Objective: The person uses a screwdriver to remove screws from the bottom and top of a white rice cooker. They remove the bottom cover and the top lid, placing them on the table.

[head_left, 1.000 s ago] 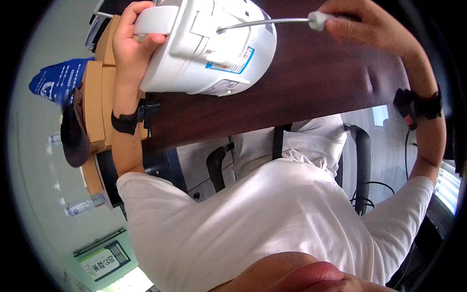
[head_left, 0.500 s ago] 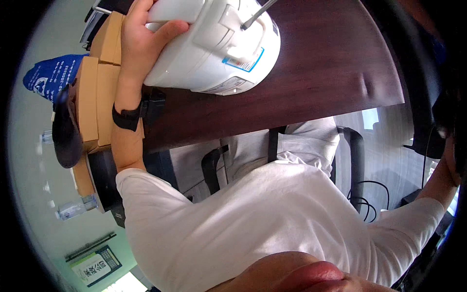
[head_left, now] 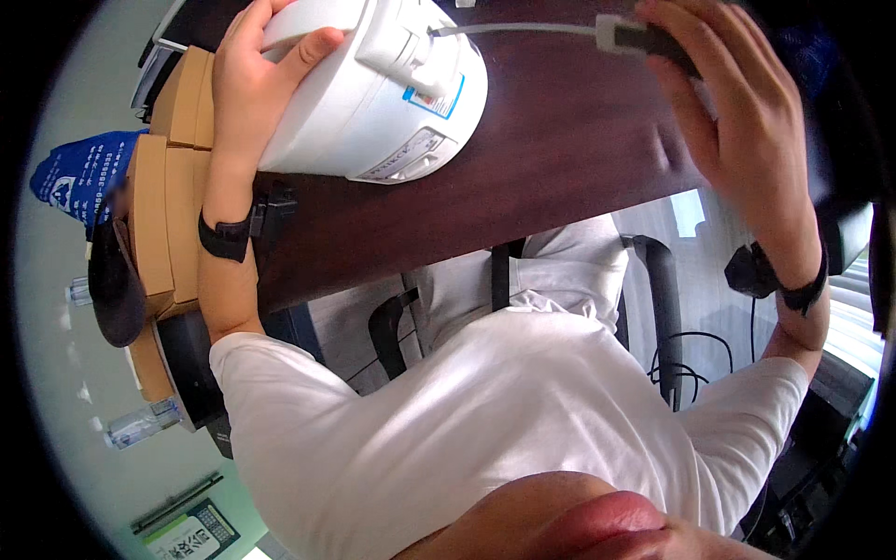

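Note:
A white rounded appliance (head_left: 336, 121) with a moulded fitting and blue-edged label lies tilted on the dark wooden table. My left hand (head_left: 252, 89) grips its upper left end, the thumb on the near side and the fingers partly out of sight past the top edge. My right hand (head_left: 737, 112) holds the dark handle of a screwdriver (head_left: 523, 27), which has a pale collar and long grey shaft. The shaft reaches left to the fitting on the appliance; whether its tip is inside or only touching, I cannot tell.
Brown cardboard boxes (head_left: 154, 224) are stacked left of the table, beside a blue printed bag (head_left: 84, 177) and a dark rounded object (head_left: 117, 289). A clear bottle (head_left: 145, 425) is lower left. My chair's armrest (head_left: 658, 299) and black cables (head_left: 695, 359) sit right of my legs.
My right hand has come in from the right rim and now holds the screwdriver. The shaft has swung from slanting upward to nearly level. The appliance has shifted left in the view.

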Demonstrator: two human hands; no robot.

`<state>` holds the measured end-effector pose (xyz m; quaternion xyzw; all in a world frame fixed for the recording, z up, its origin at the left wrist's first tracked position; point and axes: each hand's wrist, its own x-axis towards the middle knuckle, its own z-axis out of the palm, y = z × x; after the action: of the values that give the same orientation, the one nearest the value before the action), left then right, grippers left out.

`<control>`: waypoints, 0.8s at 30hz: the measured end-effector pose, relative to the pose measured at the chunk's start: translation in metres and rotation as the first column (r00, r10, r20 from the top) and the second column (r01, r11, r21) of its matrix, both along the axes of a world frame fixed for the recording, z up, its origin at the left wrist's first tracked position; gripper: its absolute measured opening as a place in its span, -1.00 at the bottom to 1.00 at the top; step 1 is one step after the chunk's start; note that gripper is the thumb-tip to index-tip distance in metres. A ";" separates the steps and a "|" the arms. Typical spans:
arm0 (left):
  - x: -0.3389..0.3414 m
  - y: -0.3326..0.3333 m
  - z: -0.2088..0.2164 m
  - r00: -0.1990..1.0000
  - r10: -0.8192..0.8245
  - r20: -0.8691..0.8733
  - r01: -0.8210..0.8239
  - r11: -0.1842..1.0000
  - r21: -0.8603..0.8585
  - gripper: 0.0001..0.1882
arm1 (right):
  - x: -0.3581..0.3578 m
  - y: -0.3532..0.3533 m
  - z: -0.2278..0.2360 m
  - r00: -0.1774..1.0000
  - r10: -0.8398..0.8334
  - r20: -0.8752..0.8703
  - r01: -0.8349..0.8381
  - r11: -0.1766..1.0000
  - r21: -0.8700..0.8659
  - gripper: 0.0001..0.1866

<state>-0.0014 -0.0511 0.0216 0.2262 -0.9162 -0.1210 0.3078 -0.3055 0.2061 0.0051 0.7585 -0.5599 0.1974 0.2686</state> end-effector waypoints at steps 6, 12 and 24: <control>0.006 0.009 -0.002 1.000 -0.012 0.001 0.012 0.998 0.065 -0.22 | 0.016 0.005 -0.025 0.914 -0.185 0.361 0.049 0.933 0.355 -0.69; 0.012 0.010 -0.008 0.999 0.010 -0.038 -0.008 0.999 0.044 -0.20 | 0.018 0.001 -0.066 0.479 -0.258 0.839 -0.263 0.869 0.418 -0.70; 0.023 0.016 -0.016 0.991 0.026 -0.135 -0.019 0.998 0.058 -0.21 | 0.047 0.003 -0.081 0.020 -0.204 0.979 -0.607 0.775 0.174 -0.60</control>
<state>0.0220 -0.0349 0.0055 0.2364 -0.8868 -0.1585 0.3640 -0.2589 0.2095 -0.0761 0.5247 -0.4879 0.5212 -0.4638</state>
